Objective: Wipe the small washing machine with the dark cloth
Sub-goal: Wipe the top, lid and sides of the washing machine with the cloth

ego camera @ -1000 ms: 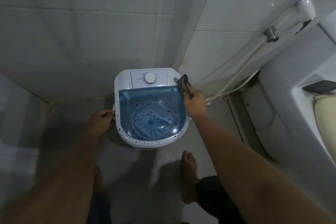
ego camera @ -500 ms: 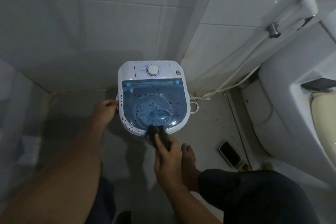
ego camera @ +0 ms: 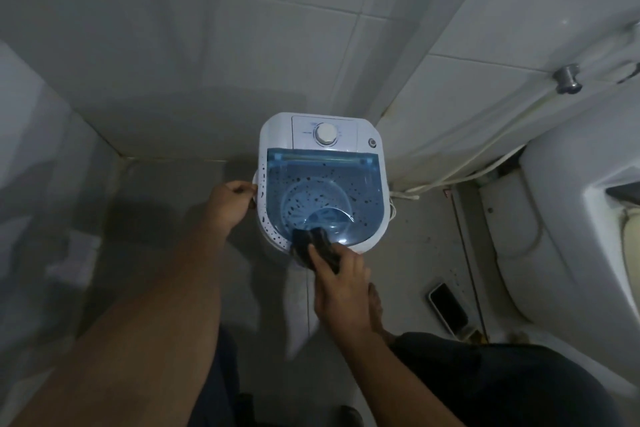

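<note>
The small white washing machine (ego camera: pixel 277 130) stands on the floor in the tiled corner, with a see-through blue lid (ego camera: pixel 363 191) and a white dial (ego camera: pixel 326 134) on its back panel. Dark specks dot the lid and the left rim. My right hand (ego camera: pixel 341 288) presses the dark cloth (ego camera: pixel 311 246) onto the machine's near front edge. My left hand (ego camera: pixel 230 203) grips the machine's left side, fingers curled at its rim.
A white toilet (ego camera: pixel 554 218) fills the right side, with a spray hose (ego camera: pixel 485 163) along the wall behind it. A phone (ego camera: pixel 446 303) lies on the floor between the toilet and my bare foot (ego camera: pixel 375 305). Tiled walls close the back and left.
My right hand with the cloth swept from the machine's back right corner down to its front edge, and now sits slightly higher on the rim. My left hand kept its hold.
</note>
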